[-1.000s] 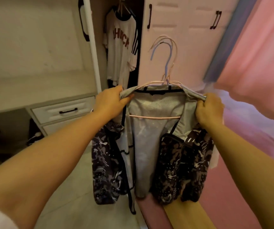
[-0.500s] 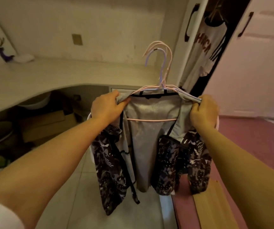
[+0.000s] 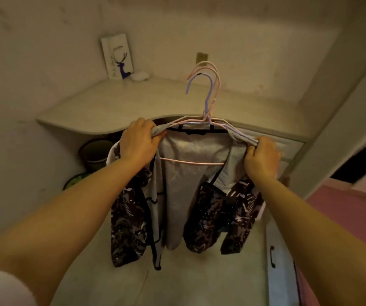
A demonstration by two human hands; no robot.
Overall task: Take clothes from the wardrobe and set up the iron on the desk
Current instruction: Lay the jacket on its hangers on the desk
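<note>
2 hands hold a patterned jacket (image 3: 173,195) on hangers (image 3: 206,102) in front of the worktop (image 3: 133,107); left hand (image 3: 139,141) fingers and right hand (image 3: 262,156) fingers pinch its shoulders.

The jacket (image 3: 133,219) has a dark camouflage pattern outside and a plain grey lining inside. Above the jacket, the hangers (image 3: 208,93) are pink and lilac. Behind it, the desk (image 3: 116,107) is pale cream, and the card (image 3: 117,56) is white with a purple deer.

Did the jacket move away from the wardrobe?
Yes. The jacket, gripped by both hands, has swung left from the wardrobe and now hangs before the desk.
</note>
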